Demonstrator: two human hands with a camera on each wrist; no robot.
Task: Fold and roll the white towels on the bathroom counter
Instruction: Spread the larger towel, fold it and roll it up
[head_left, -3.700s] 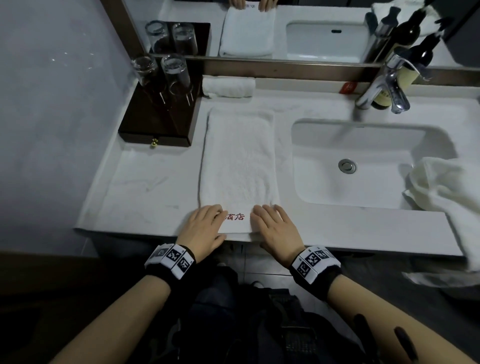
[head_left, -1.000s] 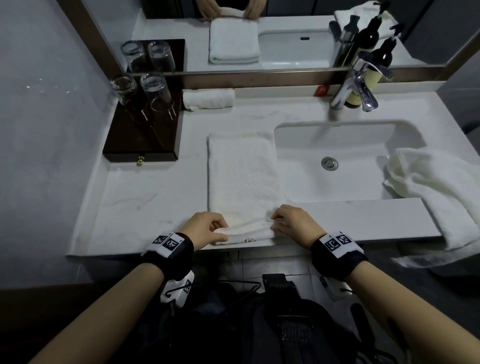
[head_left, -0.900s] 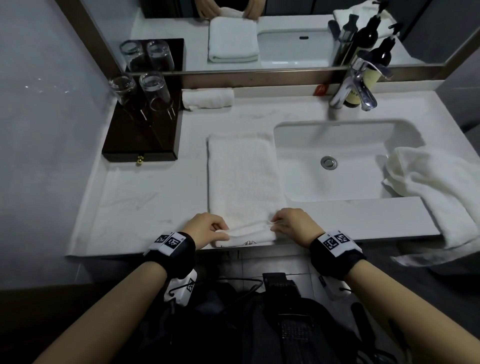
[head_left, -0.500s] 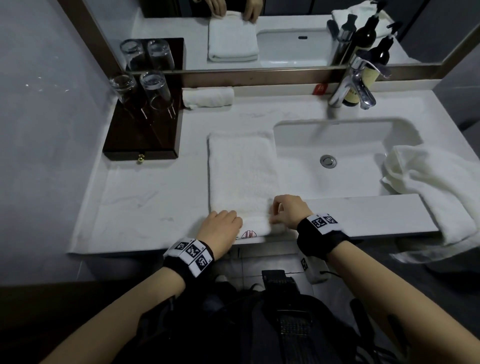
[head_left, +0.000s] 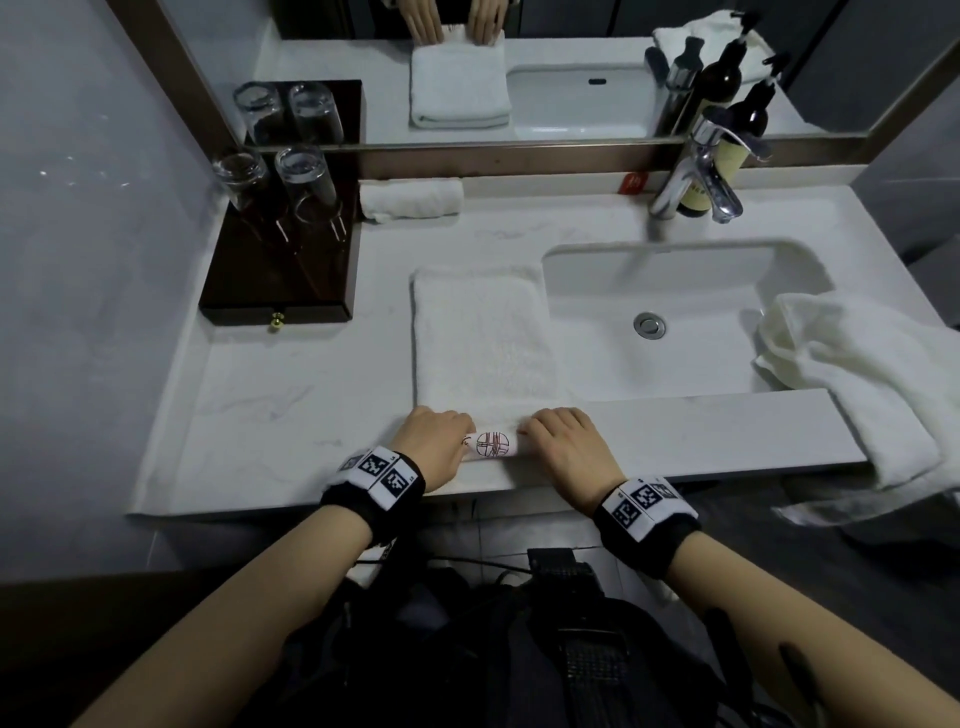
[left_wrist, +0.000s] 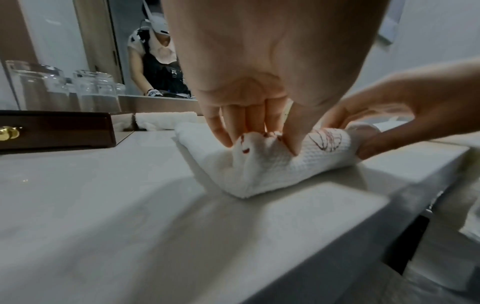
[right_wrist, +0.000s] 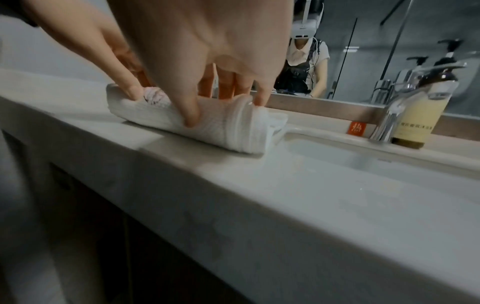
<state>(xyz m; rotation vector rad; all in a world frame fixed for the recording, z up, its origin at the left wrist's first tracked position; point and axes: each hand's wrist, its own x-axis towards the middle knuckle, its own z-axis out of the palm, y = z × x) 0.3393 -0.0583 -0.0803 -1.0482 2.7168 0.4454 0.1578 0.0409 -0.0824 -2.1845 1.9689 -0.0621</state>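
The white tabletop (head_left: 270, 415) carries everything, with the sink (head_left: 670, 317) set into it on my right. A loose towel (head_left: 862, 384) hangs over the sink's right edge. The folded towel (head_left: 483, 338) lies flat just left of the sink, its near end rolled up at the front edge. A finished roll (head_left: 410, 199) rests at the back by the mirror. My left hand (head_left: 434, 447) and right hand (head_left: 569, 441) each grip one end of the roll, fingers curled over it, thumbs pressed in front.
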